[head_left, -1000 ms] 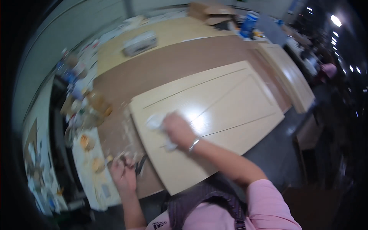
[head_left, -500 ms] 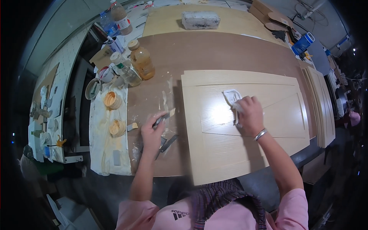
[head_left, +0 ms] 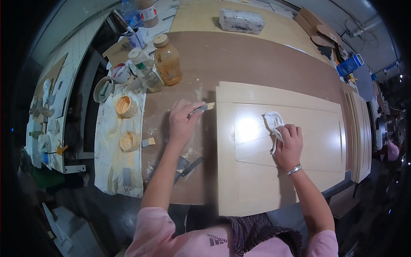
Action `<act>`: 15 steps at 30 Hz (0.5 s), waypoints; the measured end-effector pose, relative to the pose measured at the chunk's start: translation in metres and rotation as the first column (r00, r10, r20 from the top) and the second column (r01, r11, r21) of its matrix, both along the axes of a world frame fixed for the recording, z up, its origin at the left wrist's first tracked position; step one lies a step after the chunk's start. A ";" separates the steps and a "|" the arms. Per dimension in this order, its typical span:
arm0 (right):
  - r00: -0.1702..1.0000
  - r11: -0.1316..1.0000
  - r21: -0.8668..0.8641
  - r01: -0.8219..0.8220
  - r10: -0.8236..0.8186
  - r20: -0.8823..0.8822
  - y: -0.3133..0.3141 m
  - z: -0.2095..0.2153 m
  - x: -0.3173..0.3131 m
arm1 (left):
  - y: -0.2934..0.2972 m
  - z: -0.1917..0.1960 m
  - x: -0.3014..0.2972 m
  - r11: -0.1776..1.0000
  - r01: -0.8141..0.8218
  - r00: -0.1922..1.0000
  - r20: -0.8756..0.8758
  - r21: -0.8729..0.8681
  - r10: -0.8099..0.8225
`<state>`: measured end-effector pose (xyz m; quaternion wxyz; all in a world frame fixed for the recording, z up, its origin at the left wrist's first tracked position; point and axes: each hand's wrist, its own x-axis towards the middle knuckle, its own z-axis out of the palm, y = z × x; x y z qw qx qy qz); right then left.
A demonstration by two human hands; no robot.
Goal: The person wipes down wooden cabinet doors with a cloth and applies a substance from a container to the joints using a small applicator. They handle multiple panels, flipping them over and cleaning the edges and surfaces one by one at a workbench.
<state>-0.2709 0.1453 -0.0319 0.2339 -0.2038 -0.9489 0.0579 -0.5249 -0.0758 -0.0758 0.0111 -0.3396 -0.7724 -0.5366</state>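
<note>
My left hand [head_left: 184,122] is closed round a putty knife [head_left: 203,108] with cream filler on its tip, held beside the left edge of a pale wood-grain cabinet door panel [head_left: 252,184]. A white cloth [head_left: 273,122] is bunched in the fingers of my right hand [head_left: 290,145], which is over the middle of the panel. To the left, two small tubs of orange-cream filler, an upper tub [head_left: 126,106] and a lower tub [head_left: 129,141], stand on a stained white cloth sheet [head_left: 113,171]. Dark scraper blades [head_left: 192,166] lie on the brown table below my left hand.
Two capped bottles, one amber [head_left: 168,64] and one clear [head_left: 146,73], stand at the upper left. A wrapped block [head_left: 242,21] rests at the far side. More panels [head_left: 359,137] are stacked at the right, near a blue container [head_left: 349,65].
My left hand has moved up and right with the putty knife, closer to the panel's edge. My right hand and its cloth have shifted little over the panel; the whole view has turned slightly.
</note>
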 end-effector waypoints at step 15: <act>1.000 1.000 -0.021 0.012 -0.011 0.018 -0.003 0.000 -0.004 | 0.001 0.014 -0.033 0.988 0.139 0.973 -0.176 -0.068 -0.150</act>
